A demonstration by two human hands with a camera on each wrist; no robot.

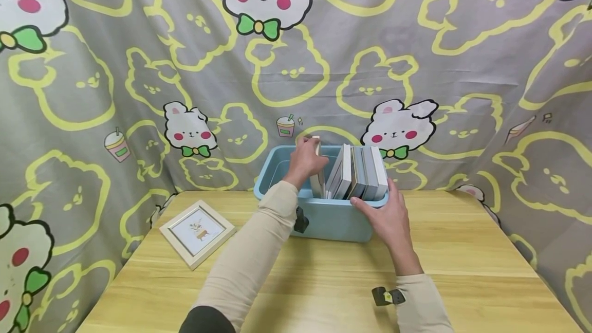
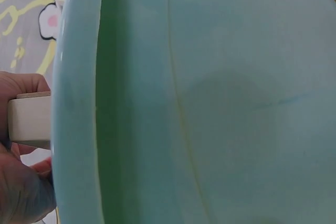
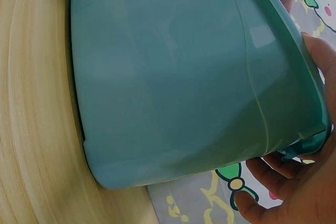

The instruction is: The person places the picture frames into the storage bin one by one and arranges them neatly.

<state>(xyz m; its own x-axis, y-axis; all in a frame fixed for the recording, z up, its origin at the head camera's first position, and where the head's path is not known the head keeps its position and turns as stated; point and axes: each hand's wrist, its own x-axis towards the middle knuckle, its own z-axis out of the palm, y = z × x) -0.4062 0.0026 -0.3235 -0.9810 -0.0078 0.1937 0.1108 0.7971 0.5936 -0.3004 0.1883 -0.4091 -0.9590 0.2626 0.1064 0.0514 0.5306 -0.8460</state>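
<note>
A light blue plastic bin [image 1: 333, 222] stands at the back of the table. My left hand [image 1: 302, 161] reaches over its front rim and pinches a cream picture frame [image 1: 317, 181] upright inside; in the left wrist view that frame's pale edge [image 2: 30, 121] shows between fingers and thumb. To its right, several picture frames [image 1: 370, 173] stand on edge in the bin, some leaning. My right hand [image 1: 392, 220] grips the bin's front right corner, thumb on the rim, other fingers round the side, as the right wrist view also shows.
A cream-framed picture [image 1: 199, 227] lies face up on the wooden table [image 1: 324, 281], left of the bin. Behind the table hangs a grey curtain [image 1: 296, 81] with rabbit prints, close to the bin's back. Black straps with small devices sit at both wrists.
</note>
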